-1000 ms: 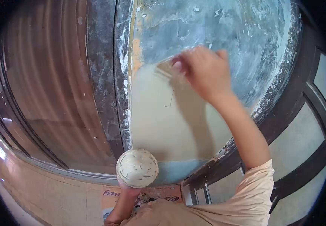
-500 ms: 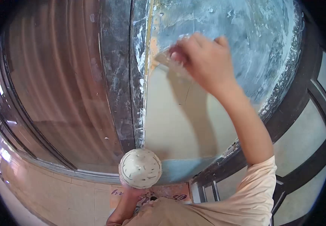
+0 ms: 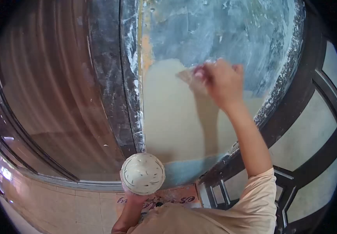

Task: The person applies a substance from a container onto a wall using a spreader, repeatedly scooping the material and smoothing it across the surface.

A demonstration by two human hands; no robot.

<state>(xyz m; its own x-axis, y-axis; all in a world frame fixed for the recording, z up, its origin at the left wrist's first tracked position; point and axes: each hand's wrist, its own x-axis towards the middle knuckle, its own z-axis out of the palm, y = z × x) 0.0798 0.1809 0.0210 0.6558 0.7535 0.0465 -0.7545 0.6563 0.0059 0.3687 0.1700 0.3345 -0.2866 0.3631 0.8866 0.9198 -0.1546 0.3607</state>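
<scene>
My left hand (image 3: 136, 197) is closed on a round bowl (image 3: 143, 173) from below. Pale, creamy filler with dark marks on it shows in the bowl. My right hand (image 3: 225, 80) grips a flat, translucent scraper (image 3: 185, 75), most of it hidden by the fingers. The scraper's edge meets the wall near the top of a smooth beige coat (image 3: 172, 113). Above that coat lies the bluish-grey wall surface (image 3: 215, 35), streaked with white.
A dark frame with white smears (image 3: 112, 74) runs up the left of the wall, beside a brown glossy panel (image 3: 51, 89). On the right stands a dark framed door or window (image 3: 308, 132). A printed orange sheet (image 3: 186, 197) lies on the tiled floor (image 3: 67, 206).
My right hand with the scraper has moved down and slightly right. Beige coating now covers the patch near the upper left where the scraper was. The bowl stays in my left hand.
</scene>
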